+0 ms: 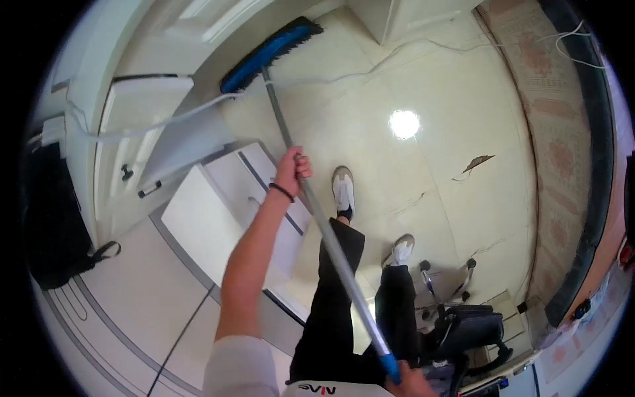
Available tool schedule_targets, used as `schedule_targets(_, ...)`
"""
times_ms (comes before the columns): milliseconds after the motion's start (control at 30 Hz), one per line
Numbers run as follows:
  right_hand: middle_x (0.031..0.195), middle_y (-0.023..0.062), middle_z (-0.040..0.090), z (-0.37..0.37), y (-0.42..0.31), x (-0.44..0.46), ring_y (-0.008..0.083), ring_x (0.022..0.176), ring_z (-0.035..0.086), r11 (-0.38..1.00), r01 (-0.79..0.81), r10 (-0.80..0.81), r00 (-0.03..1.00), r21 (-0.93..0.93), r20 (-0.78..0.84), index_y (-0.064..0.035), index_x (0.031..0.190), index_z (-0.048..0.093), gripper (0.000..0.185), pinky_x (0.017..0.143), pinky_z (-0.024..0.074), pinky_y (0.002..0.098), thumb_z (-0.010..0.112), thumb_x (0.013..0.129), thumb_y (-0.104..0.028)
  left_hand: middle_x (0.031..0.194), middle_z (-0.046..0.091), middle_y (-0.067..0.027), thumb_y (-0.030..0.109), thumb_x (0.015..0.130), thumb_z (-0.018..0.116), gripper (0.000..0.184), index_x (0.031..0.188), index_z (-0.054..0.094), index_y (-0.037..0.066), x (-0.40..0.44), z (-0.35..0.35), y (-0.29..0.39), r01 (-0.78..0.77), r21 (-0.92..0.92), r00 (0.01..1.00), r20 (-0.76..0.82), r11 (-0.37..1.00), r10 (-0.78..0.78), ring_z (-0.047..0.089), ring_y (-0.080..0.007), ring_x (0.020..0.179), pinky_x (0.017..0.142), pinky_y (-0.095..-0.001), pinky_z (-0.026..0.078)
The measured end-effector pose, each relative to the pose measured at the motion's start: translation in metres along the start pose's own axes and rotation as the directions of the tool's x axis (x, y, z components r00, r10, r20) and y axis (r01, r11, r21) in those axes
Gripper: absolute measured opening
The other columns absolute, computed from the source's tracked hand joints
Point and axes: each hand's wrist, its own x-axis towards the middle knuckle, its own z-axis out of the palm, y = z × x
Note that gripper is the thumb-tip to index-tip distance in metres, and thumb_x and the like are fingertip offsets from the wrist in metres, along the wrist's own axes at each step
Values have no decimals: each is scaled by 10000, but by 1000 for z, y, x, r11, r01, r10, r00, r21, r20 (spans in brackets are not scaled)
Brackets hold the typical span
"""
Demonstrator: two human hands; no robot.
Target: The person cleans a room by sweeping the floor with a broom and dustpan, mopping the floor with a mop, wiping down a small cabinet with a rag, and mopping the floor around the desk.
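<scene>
We wear black and white
White short-sleeved shirt [241,366] with dark-and-red lettering [317,389] — black trousers [329,314], a dark sock [344,214] — tan-toed white shoes [344,192], dark beaded bracelet [282,192] on our left wrist [284,181].

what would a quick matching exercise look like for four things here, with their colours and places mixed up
1. broom head
2. broom handle
3. cable
4. chair

A. black, at the lower right of the picture
B. white and thin, running across the upper part
C. mostly grey, held in the left grip and the right grip
D. blue and dark, near the top

Pairs: 1-D, 2-C, 3-B, 4-A
</scene>
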Motion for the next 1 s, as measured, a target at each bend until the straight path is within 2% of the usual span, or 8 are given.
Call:
schedule_targets(233,655,263,565,59,-5,23,423,657,587,979,122,-136,988,163,77,1,1036,452,299,556,437,491,536,795,-155,519,333,48,181,803,517,188,658,411,126,-19,-71,29,14,32,998,-59,999,-12,305,-51,371,335,-196,290)
schedule_targets(500,771,277,577,51,51,-43,412,726,582,992,-83,91,993,93,-81,-23,1068,484,330,586,452,443,569,787,-172,480,318,35,214,871,477,238,668,413,108,-84,-14,-66,85,-260,991,122,962,-54,271,-58,312,263,-185,237)
schedule_targets(600,783,251,577,62,83,-57,361,716,581,992,-64,85,976,110,-199,-23,1029,515,277,602,451,407,577,784,-136,468,332,28,212,897,455,262,671,389,98,-103,14,-87,178,-489,905,423,854,53,300,-59,303,256,-185,258)
schedule_targets(667,728,212,562,79,105,-52,279,671,567,881,62,-32,997,470,-72,-19,982,534,217,595,438,376,568,789,-114,456,351,12,201,895,445,249,687,366,89,-105,32,-86,474,-627,627,733,618,264,347,-57,310,253,-193,288)
schedule_targets(733,688,177,539,69,90,-45,215,657,532,823,128,-181,983,554,42,-16,933,543,173,585,422,366,559,789,-110,449,355,5,204,890,449,249,691,355,88,-101,50,-79,494,-610,596,756,619,270,364,-60,310,251,-194,299)
schedule_targets(800,666,166,542,64,74,-43,220,623,528,945,-131,169,980,300,-104,-11,923,535,176,556,419,368,564,781,-110,480,364,-14,255,873,466,262,710,361,78,-94,66,-74,493,-498,527,823,713,211,374,-75,342,284,-207,315)
schedule_targets(867,641,205,545,64,83,-35,350,586,568,990,-78,116,919,114,-377,-7,949,520,214,498,406,410,568,780,-130,536,377,-12,280,854,483,263,728,402,64,-95,80,-65,386,-441,652,752,811,98,367,-90,396,346,-226,321)
schedule_targets(1000,642,204,552,47,77,13,378,596,567,992,-48,-21,846,-114,-534,7,825,485,194,525,447,407,606,733,-112,575,377,-6,286,841,488,254,745,445,55,-86,91,-35,96,-396,873,473,913,114,357,-97,441,401,-234,319)
